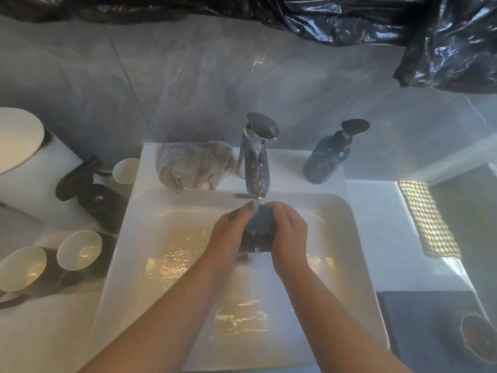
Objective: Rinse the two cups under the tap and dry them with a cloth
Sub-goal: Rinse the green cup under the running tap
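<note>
Both hands hold a dark cup (pixel 257 232) over the white sink (pixel 347 216), right beneath the chrome tap (pixel 255 157). Water runs from the spout onto the cup. My left hand (pixel 231 232) wraps the cup's left side and my right hand (pixel 289 232) grips its right side. Two dark cups with pale insides (pixel 79 249) (pixel 22 267) lie on the counter left of the sink. A speckled beige cloth (pixel 191 168) lies crumpled on the sink's back ledge, left of the tap.
A dark soap dispenser (pixel 326 160) stands right of the tap. A black spray bottle (pixel 91 192) and a small white cup (pixel 125 170) sit at the left. A checked cloth (pixel 427 219) lies on the right counter. Black plastic sheeting (pixel 349 17) hangs above.
</note>
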Motion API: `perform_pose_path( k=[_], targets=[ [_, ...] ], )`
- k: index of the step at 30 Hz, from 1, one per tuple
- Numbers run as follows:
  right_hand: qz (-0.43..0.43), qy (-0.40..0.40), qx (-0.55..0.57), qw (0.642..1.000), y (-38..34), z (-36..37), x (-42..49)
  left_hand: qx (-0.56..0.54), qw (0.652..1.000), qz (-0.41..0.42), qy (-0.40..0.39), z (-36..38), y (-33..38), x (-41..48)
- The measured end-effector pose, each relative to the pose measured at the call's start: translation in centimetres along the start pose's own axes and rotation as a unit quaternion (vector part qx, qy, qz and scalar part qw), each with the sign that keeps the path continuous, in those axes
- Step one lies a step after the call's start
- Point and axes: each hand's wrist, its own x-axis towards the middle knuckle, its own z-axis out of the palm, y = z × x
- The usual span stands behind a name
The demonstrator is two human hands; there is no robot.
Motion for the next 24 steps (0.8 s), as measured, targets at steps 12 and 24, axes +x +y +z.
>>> perform_pose_path(
  k=[12,24],
  targets=[
    [0.039,0.001,0.036,0.999,0.4,0.9,0.1,0.052,0.981,0.109,0.155,0.3,0.5,0.5],
    [0.066,-0.020,-0.076,0.995,-0.5,1.4,0.6,-0.009,0.985,0.123,0.119,0.3,-0.1,-0.6]
  ],
)
